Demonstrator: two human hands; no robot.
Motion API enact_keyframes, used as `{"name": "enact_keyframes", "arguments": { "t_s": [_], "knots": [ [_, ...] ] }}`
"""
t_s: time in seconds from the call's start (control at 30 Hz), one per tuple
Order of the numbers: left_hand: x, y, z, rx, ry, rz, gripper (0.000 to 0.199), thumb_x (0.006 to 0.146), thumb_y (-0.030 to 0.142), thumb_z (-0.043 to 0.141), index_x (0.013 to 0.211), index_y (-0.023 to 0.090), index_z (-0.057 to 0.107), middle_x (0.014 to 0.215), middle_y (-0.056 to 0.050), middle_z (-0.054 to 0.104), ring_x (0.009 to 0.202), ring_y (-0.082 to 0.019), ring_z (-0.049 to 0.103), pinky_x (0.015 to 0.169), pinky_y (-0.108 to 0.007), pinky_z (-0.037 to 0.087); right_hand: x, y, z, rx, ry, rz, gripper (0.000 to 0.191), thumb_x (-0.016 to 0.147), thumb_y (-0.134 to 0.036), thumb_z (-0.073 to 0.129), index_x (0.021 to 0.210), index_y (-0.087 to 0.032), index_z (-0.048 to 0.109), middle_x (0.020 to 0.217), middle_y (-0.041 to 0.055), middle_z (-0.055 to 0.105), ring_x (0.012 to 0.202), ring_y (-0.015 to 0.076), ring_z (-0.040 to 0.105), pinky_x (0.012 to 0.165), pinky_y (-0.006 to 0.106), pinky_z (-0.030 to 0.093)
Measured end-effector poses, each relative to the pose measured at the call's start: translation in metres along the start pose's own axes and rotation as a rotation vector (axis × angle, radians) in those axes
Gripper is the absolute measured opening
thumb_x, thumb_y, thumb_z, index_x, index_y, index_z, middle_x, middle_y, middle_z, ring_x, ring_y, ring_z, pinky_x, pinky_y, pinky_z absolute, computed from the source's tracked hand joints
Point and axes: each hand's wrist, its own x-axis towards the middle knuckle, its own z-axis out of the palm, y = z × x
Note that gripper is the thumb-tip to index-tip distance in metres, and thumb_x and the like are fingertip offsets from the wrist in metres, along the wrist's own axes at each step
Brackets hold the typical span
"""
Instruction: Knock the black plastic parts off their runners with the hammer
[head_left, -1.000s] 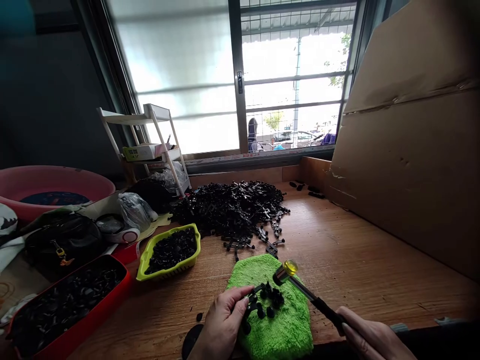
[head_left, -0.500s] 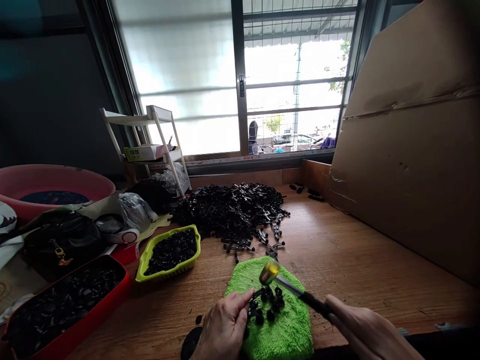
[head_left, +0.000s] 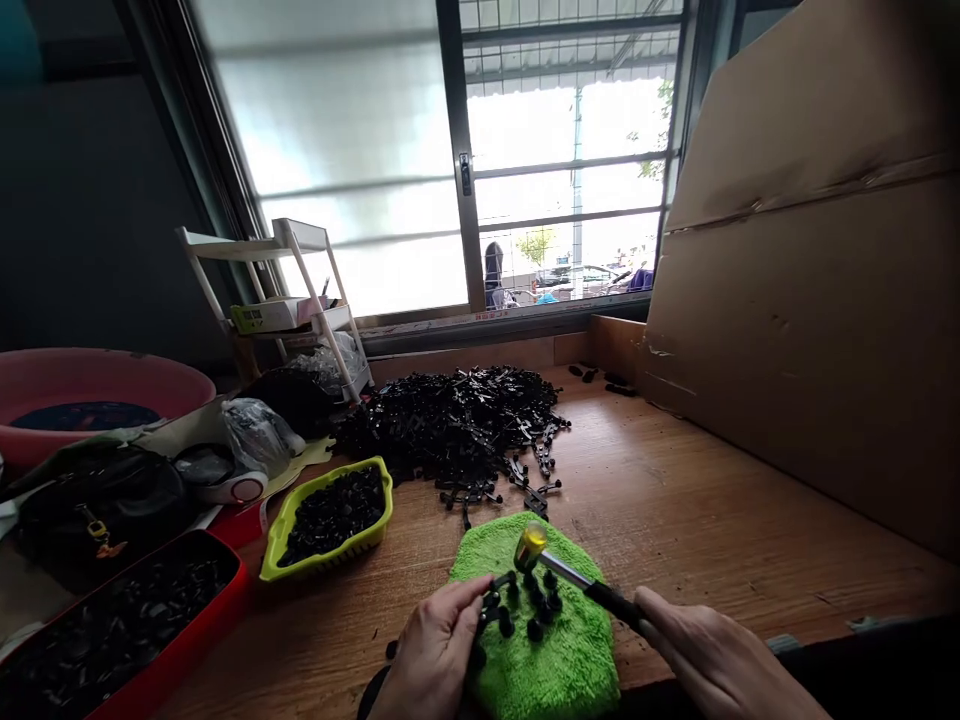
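A folded green towel (head_left: 555,660) lies at the front of the wooden table, with several small black parts (head_left: 536,605) on it. My left hand (head_left: 439,645), at the towel's left edge, pinches one of the black parts between thumb and fingers. My right hand (head_left: 697,645) grips the black handle of a small hammer (head_left: 566,572) from the right. The hammer's yellow-tipped head is over the black parts at the towel's middle; whether it touches them I cannot tell.
Behind the towel lies a big pile of black parts (head_left: 457,425). To the left are a yellow-green basket (head_left: 330,563) and a red tray (head_left: 180,640), both filled with black pieces. Cardboard (head_left: 795,350) stands at the right, a white shelf (head_left: 300,238) at the back left.
The view has shifted slightly. The hammer remains over the parts in my right hand, its head tilted a little differently. My left hand still holds a black part.
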Motion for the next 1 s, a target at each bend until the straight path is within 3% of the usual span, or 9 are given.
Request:
{"name": "enact_keyframes", "arguments": {
  "t_s": [0.1,0.17,0.27,0.4,0.53,0.8,0.9,1.0],
  "knots": [
    [0.008,-0.01,-0.006,-0.394,0.101,-0.099,0.039,0.08,0.04,0.045,0.106,0.017,0.065,0.109,-0.008,0.065,0.107,-0.023,0.055,0.094,-0.033,0.041,0.002,0.008,-0.001,0.39,0.124,0.102,0.034,0.086,-0.05,0.038,0.072,-0.024,0.055,0.063,-0.0004,0.055,0.058,0.0169,0.053,0.053,0.026,0.043],
    [0.014,-0.01,-0.01,-0.581,0.163,-0.143,0.037,0.077,0.036,0.05,0.105,0.016,0.065,0.104,-0.008,0.067,0.108,-0.023,0.055,0.095,-0.032,0.04,0.005,0.018,0.005,0.706,0.171,0.254,0.035,0.082,-0.054,0.045,0.067,-0.023,0.05,0.057,-0.003,0.047,0.048,0.0119,0.045,0.043,0.022,0.038],
    [0.024,0.0,-0.015,-0.627,0.128,-0.151,0.034,0.071,0.03,0.059,0.101,0.017,0.067,0.099,-0.007,0.069,0.102,-0.021,0.057,0.093,-0.03,0.04,0.013,0.034,0.019,0.997,0.107,0.383,0.036,0.08,-0.054,0.048,0.065,-0.022,0.043,0.052,-0.0064,0.039,0.035,0.0057,0.03,0.031,0.018,0.023],
    [0.04,0.011,-0.012,-0.468,0.006,-0.14,0.026,0.064,0.03,0.069,0.085,0.014,0.071,0.082,-0.007,0.07,0.08,-0.019,0.061,0.077,-0.029,0.045,0.02,0.047,0.028,1.115,0.012,0.365,0.031,0.078,-0.052,0.048,0.074,-0.022,0.046,0.052,-0.0072,0.039,0.032,0.0046,0.026,0.029,0.018,0.024],
    [0.055,0.015,-0.002,-0.439,-0.001,-0.118,0.021,0.064,0.027,0.071,0.079,0.013,0.07,0.076,-0.006,0.069,0.074,-0.016,0.059,0.071,-0.025,0.043,0.021,0.048,0.023,1.181,-0.02,0.344,0.03,0.079,-0.05,0.048,0.074,-0.021,0.044,0.053,-0.0075,0.039,0.032,0.0039,0.026,0.029,0.017,0.024],
    [0.075,0.007,0.005,-0.855,0.099,-0.239,0.035,0.058,0.029,0.077,0.089,0.014,0.066,0.075,-0.002,0.066,0.066,-0.01,0.057,0.064,-0.02,0.042,0.018,0.046,0.021,1.206,-0.029,0.321,0.024,0.083,-0.044,0.046,0.077,-0.021,0.046,0.055,-0.0071,0.041,0.034,0.0038,0.03,0.03,0.016,0.026],
    [0.075,0.005,0.004,-0.874,0.087,-0.266,0.033,0.057,0.027,0.078,0.085,0.014,0.067,0.076,-0.002,0.067,0.063,-0.008,0.056,0.06,-0.018,0.04,0.018,0.047,0.021,1.206,-0.035,0.322,0.025,0.081,-0.045,0.049,0.077,-0.02,0.046,0.055,-0.007,0.041,0.033,0.0039,0.031,0.03,0.016,0.028],
    [0.072,0.007,0.004,-0.858,0.085,-0.253,0.03,0.055,0.026,0.078,0.082,0.016,0.068,0.074,-0.002,0.068,0.069,-0.012,0.059,0.066,-0.021,0.042,0.019,0.048,0.022,1.206,-0.034,0.323,0.027,0.079,-0.047,0.051,0.077,-0.021,0.046,0.054,-0.0072,0.041,0.033,0.0042,0.03,0.03,0.016,0.028]
  ]
}}
